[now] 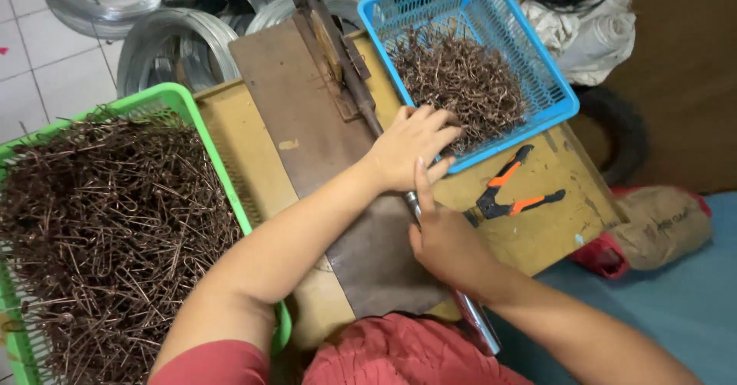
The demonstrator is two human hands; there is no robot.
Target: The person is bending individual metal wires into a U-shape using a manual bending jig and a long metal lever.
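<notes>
My left hand [411, 145] reaches across the wooden board to the near edge of the blue basket [553, 112], fingers curled on the bent brown wire pieces [461, 78] inside it. My right hand [445, 239] grips the metal lever handle [477, 322] of the bending jig, its index finger stretched up along the bar. The jig's dark metal plate [307, 116] lies under both forearms. What the left fingers hold is hidden.
A green basket [184, 101] heaped with brown wire hooks sits at the left. Orange-and-black pliers [510, 193] lie on the yellow board [553, 224] right of my hands. Coils of grey wire [176, 43] rest on the tiled floor behind. A brown sack [664, 228] lies at the right.
</notes>
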